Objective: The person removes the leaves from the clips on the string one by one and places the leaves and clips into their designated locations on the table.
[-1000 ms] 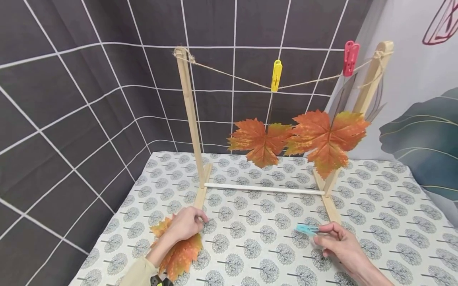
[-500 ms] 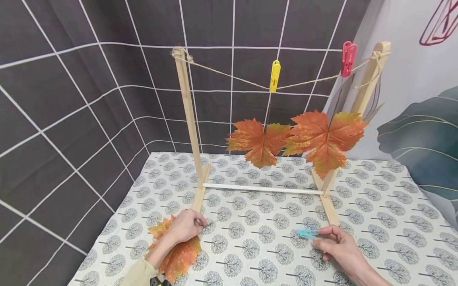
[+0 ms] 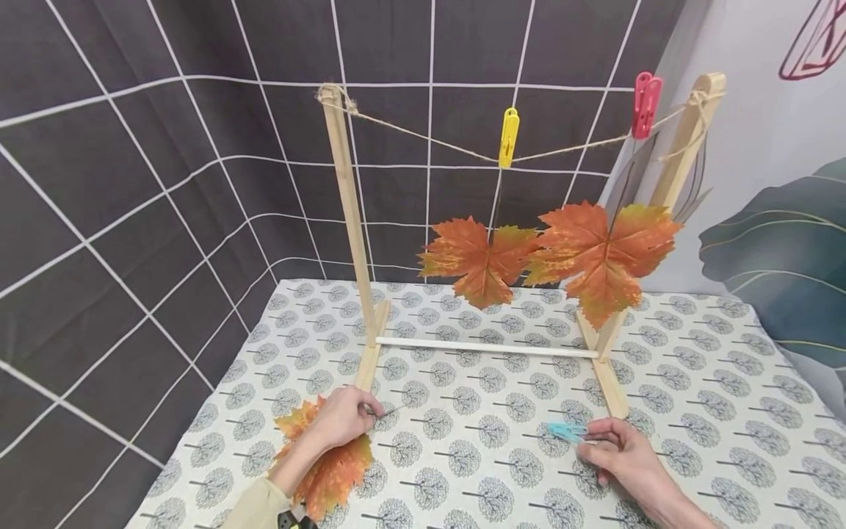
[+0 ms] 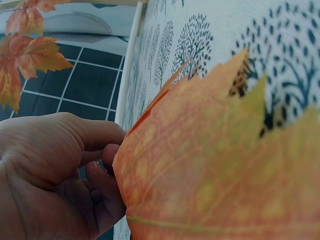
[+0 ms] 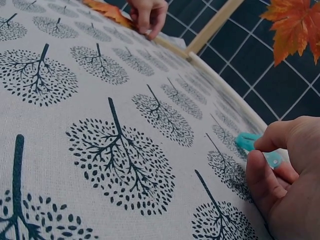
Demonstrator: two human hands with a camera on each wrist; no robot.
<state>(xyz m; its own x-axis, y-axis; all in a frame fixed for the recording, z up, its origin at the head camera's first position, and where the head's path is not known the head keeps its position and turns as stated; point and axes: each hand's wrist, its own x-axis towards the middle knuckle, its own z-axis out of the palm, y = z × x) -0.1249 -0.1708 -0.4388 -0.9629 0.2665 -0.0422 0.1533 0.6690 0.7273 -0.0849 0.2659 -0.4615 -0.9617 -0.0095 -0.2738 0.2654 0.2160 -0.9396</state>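
Observation:
My left hand (image 3: 345, 417) pinches an orange maple leaf (image 3: 335, 477) by its stem, low over the cloth at the front left. The thin stem pokes out past the fingertips in the head view. Most of the leaf's middle is hidden under my wrist, while its toothed blade fills much of the left wrist view. On the right, my right hand (image 3: 621, 452) holds a light blue clothespin (image 3: 566, 431) between thumb and fingers, its free end pointing left. In the right wrist view the clothespin (image 5: 247, 141) shows close over the cloth.
A wooden stand with two posts (image 3: 350, 213) carries a sagging twine line (image 3: 429, 138). A yellow clothespin (image 3: 508, 138) and a pink clothespin (image 3: 646, 105) each hang a maple leaf from it. A white rod (image 3: 485, 348) joins the stand's feet on the tree-print cloth (image 3: 463, 455).
My right hand has dropped slightly, and the blue clothespin has turned a little in its grip. The left hand stays on the leaf stem in nearly the same spot.

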